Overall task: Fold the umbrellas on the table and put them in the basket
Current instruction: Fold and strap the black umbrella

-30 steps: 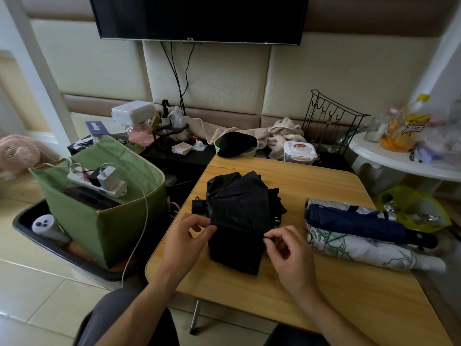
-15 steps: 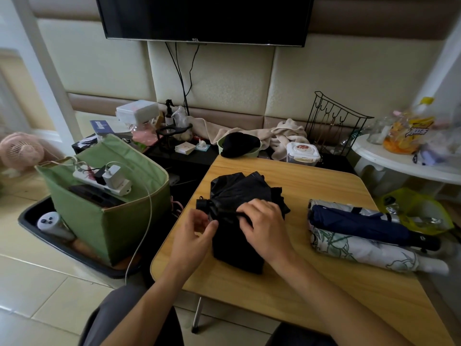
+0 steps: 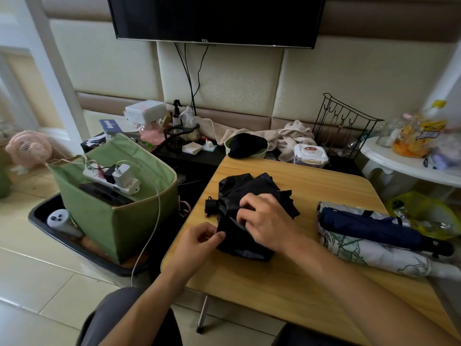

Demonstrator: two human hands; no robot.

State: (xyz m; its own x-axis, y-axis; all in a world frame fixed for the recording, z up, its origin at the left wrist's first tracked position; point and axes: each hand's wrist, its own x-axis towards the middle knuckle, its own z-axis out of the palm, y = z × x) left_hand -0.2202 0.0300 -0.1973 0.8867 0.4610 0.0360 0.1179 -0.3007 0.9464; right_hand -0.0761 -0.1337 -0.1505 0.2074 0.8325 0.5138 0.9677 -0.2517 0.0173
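- We see the wooden counter (image 3: 287, 278) with a rounded left front corner; the black umbrella (image 3: 247, 213) lies near its left edge, and bare wood runs open across the front and the far middle.
- The right strip of the counter is taken up by folded umbrellas reaching to the right edge.
- The green fabric basket (image 3: 109, 213) stands on the floor just left of the counter, in a black tray (image 3: 74, 248), with a power strip (image 3: 112, 179) and charger lying across its top.
- We count four umbrellas: one black, one navy umbrella (image 3: 369, 226), one leaf-print umbrella (image 3: 374, 255), and a pale one (image 3: 349, 208) partly hidden behind the navy.
- The black umbrella is half bundled, its long axis running from front to far side, its handle end (image 3: 210, 204) poking toward the left edge.
- The three folded ones lie side by side, long axes running left to right.
- Our left hand (image 3: 202, 239) pinches the canopy's left edge, grip closed on the fabric.
- Our right hand (image 3: 264, 221) presses on top, fingers curled onto the cloth.
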